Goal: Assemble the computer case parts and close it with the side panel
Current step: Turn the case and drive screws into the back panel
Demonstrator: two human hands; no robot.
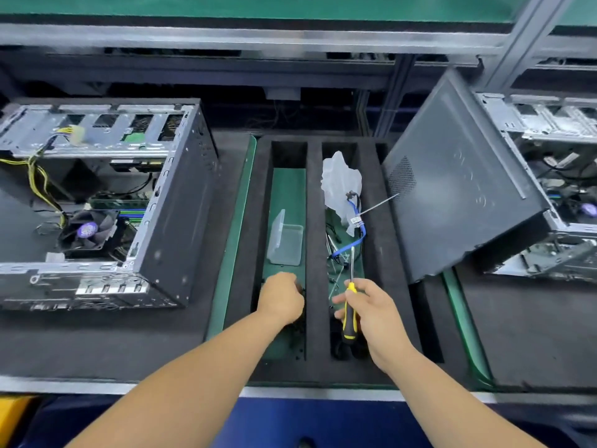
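Open computer case (97, 202) lying on its side at the left on the dark bench mat (106, 337), inside facing up: fan (89, 229), yellow wires (38, 176), metal drive bays along the far edge. Second open case (555, 189) at the far right, partly covered by the black side panel (458, 189), which leans tilted against it with its lower corner reaching over the foam tray. Black foam tray (315, 253) in the middle, between the two cases, cut into long slots with green bottoms. In the left slot, a clear plastic box (286, 239) with its lid up. In the right slot, a crumpled clear bag (340, 185), a blue cable (352, 234) and some thin wires. Screwdriver (349, 305), yellow and black handle, shaft pointing away, gripped in the right hand (371, 315) over the right slot. Left hand (282, 300) curled knuckles-up over the near end of the left slot, fingertips hidden; whether anything is pinched, cannot tell.
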